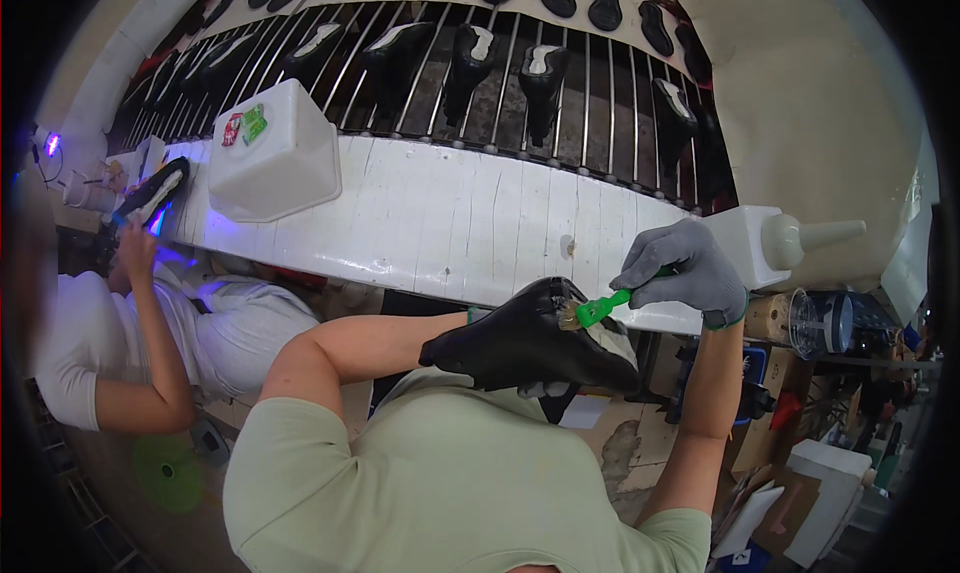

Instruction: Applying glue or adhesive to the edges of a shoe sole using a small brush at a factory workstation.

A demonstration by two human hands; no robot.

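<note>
A black shoe upper [510,338], its whitish underside [612,341] partly showing, lies tilted in front of my chest. My left hand [545,388] grips it from beneath; only a few grey-gloved fingers show past its lower edge, and the rest is hidden. In a grey glove, my right hand [680,268] pinches a green-handled brush [603,308]. The brush's bristles [570,316] touch the upper near its top edge.
A white ledge [450,213] crosses ahead, bearing an upturned white tub [270,158]. Beyond it, a roller conveyor [420,83] carries several black uppers and soles. A white bottle [760,243] with a nozzle stands right. At left, a co-worker [150,353] handles another shoe [155,193].
</note>
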